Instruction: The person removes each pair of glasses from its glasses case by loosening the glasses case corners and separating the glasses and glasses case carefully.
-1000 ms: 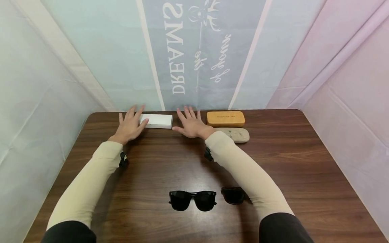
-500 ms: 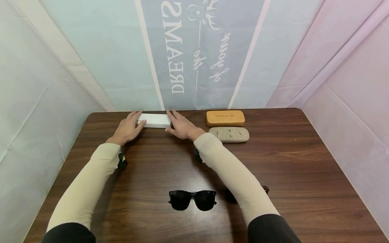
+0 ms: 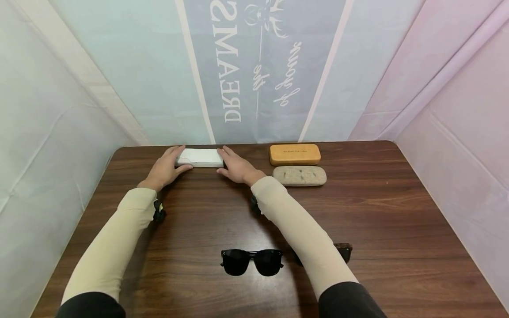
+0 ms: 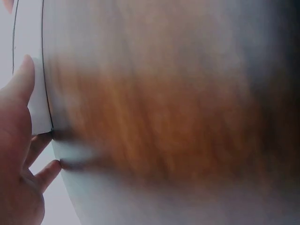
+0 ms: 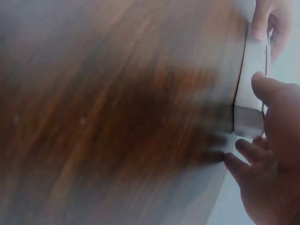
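A long white box (image 3: pixel 200 157) lies at the back edge of the table, its thin lid seam visible along the front. My left hand (image 3: pixel 162 170) holds its left end, with the thumb along the front face in the left wrist view and the fingers around the end. At the other end, my right hand (image 3: pixel 237 170) grips the box with the thumb at the front; in the right wrist view its fingertips (image 5: pixel 230 158) show beyond the box's end face (image 5: pixel 248 123). Parts of the fingers are hidden behind the box.
To the right stand an orange hard case (image 3: pixel 295 155) and, before it, a beige fabric-look glasses case (image 3: pixel 300 176). Black sunglasses (image 3: pixel 236 263) lie near the front of the wooden table (image 3: pixel 191 229). A second dark pair of glasses (image 3: pixel 344 251) is partly hidden under my right forearm.
My right hand has moved left from the gap beside the cases to the box's right end. The left hand's spread fingers have closed around the left end. The box has shifted slightly left.
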### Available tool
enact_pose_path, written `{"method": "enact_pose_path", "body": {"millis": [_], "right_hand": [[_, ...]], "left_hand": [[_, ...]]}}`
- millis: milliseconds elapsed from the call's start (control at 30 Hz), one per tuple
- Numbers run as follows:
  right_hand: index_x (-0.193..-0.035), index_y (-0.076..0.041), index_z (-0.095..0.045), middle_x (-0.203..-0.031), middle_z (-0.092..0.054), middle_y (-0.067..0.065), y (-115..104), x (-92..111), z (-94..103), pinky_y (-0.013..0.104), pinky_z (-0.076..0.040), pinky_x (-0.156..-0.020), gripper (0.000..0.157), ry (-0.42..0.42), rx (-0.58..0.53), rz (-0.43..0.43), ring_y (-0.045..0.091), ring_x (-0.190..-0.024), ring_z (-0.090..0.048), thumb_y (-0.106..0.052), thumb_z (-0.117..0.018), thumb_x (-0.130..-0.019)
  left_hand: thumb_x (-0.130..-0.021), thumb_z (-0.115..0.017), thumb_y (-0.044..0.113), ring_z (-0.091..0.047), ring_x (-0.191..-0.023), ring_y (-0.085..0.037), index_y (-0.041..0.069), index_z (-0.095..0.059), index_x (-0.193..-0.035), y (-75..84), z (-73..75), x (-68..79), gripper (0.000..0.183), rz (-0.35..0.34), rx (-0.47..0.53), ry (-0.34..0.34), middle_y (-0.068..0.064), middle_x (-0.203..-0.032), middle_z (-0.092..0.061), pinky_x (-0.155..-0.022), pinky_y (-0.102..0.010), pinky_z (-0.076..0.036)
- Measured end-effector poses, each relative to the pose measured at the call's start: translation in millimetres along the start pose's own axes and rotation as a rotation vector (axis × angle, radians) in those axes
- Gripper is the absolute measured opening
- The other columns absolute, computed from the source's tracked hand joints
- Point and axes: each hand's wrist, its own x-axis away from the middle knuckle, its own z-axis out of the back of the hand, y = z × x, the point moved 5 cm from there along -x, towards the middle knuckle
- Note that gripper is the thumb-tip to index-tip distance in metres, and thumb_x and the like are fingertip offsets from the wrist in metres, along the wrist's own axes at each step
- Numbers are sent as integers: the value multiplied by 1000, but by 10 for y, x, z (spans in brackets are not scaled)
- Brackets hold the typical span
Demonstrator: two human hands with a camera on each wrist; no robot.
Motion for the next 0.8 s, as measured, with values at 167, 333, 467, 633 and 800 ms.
{"method": "enact_pose_path", "body": {"millis": [167, 333, 467, 633, 800], "right_hand": [[-158, -9, -26, -164, -24, 15, -29, -11, 13, 36, -36, -115, 70, 55, -31, 9, 24, -150, -29, -36, -60, -103], [-138, -11, -39, -139, -49, 13, -34, -6, 34, 35, -48, -99, 51, 105, -19, -14, 23, -122, -55, -35, -64, -101], [-132, -10, -42, -130, -54, 12, -37, -2, 44, 34, -50, -94, 44, 121, 8, -19, 22, -114, -59, -32, -65, -101], [-131, -8, -41, -129, -53, 14, -58, 12, 73, 35, -50, -93, 43, 97, 31, 5, 24, -114, -59, -28, -65, -101], [-126, -8, -42, -122, -53, 13, -67, 44, 128, 35, -49, -91, 41, 60, 45, 16, 23, -107, -57, -27, -67, -100]], "left_hand": [[-97, -72, 33, -38, -139, -46, -1, -36, -154, 14, 18, -11, 76, 12, 8, 14, -29, -152, -37, -111, -60, -33], [-92, -77, 34, -43, -133, -44, -3, -43, -146, 46, 33, -33, 73, 29, 42, -18, -29, -145, -42, -109, -59, -36], [-92, -79, 33, -44, -129, -42, -4, -41, -143, 69, 34, -44, 74, 45, 48, -69, -29, -141, -42, -107, -57, -37], [-92, -78, 32, -45, -127, -43, -6, -40, -141, 110, 49, -56, 73, 54, 29, -110, -30, -139, -42, -106, -57, -39], [-91, -80, 27, -46, -126, -44, -9, -43, -137, 184, 67, -71, 70, 46, 32, -125, -31, -138, -44, -106, -56, -39]]}}
